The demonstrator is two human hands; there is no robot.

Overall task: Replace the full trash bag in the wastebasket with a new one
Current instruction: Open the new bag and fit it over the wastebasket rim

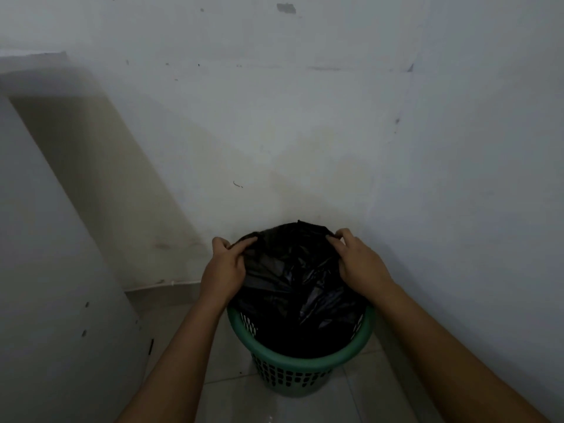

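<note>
Nearest me, below my hands, the green wastebasket stands on the tiled floor. The black trash bag rises from it between my hands. My left hand and right hand each pinch its upper edge. Beyond: the white wall.

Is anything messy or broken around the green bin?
No spills or breaks show. The wall has scuffs and a yellowish stain above the wastebasket. Both the left hand and right hand pinch the black bag.
</note>
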